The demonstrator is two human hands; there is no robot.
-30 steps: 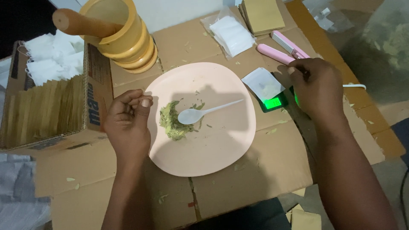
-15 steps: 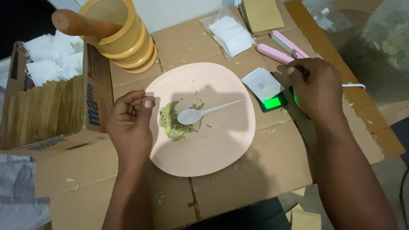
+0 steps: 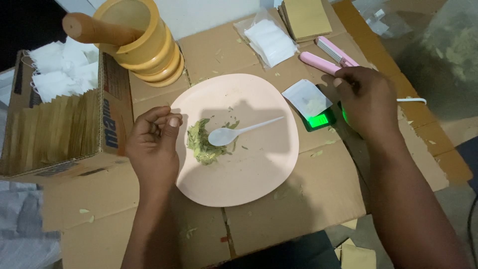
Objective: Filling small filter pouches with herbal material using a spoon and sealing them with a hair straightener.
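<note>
A pale pink plate [image 3: 259, 164] lies on flattened cardboard, with a small heap of crushed green leaves [image 3: 200, 142] on its left side. A white plastic spoon [image 3: 239, 132] rests on the plate, bowl against the leaves. My left hand [image 3: 152, 144] sits at the plate's left rim with its fingers curled in, nothing visible in it. My right hand [image 3: 366, 102] hovers over a small scale [image 3: 321, 121] with a lit green display; its fingers are bent, close to a small white sachet [image 3: 307, 97] lying on the scale.
A yellow mortar [image 3: 144, 47] with a wooden pestle [image 3: 94, 31] stands at the back left. A cardboard box [image 3: 55, 129] of paper packets is left. A bag of white sachets [image 3: 271, 42], brown envelopes [image 3: 304, 17] and a pink sealer [image 3: 326, 60] lie behind the scale.
Almost nothing has moved. My left hand stays curled beside the plate, and my right hand holds its place over the scale.
</note>
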